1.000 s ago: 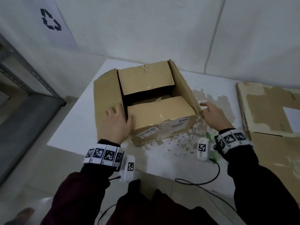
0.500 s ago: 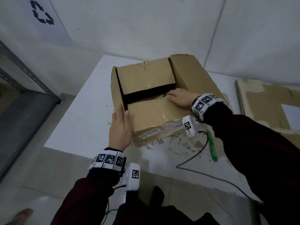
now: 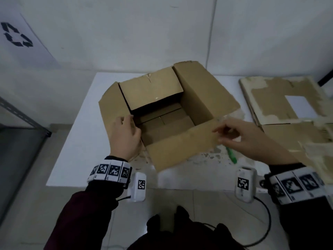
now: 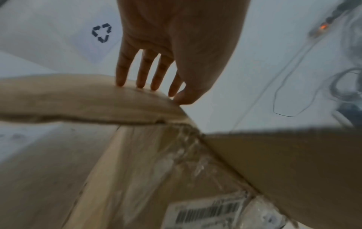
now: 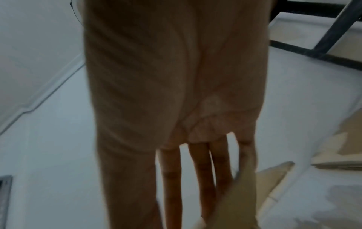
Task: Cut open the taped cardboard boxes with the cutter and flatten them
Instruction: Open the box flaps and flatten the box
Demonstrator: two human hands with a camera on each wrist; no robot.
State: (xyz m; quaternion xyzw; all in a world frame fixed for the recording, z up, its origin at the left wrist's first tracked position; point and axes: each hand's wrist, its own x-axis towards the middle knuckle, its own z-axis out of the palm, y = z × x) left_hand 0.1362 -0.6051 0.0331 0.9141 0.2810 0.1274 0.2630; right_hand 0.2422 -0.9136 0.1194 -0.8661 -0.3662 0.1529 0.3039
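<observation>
A brown cardboard box [image 3: 196, 98] stands with its top open on the white table [image 3: 72, 150]. My left hand [image 3: 131, 125] rests with straight fingers [image 4: 141, 74] on the edge of the left flap [image 4: 78, 96]. The near flap [image 3: 180, 148] is folded out toward me. My right hand [image 3: 217, 136] pinches that flap's right edge between thumb and fingers; the right wrist view is blurred, with the flap [image 5: 235, 204] at the fingertips. The green cutter [image 3: 231, 156] lies on the table just under the right hand, held by neither hand.
Flattened cardboard sheets [image 3: 281, 98] are stacked at the right of the table. A grey metal shelf [image 3: 18, 114] stands to the left. A white wall with a recycling sign [image 3: 16, 35] runs behind. Torn paper scraps [image 3: 212, 156] dot the table near the box.
The near top flap, closed before, has swung out toward me. My right hand came from the middle of the box top to that flap's right edge. The left flap has folded outward again under my left hand.
</observation>
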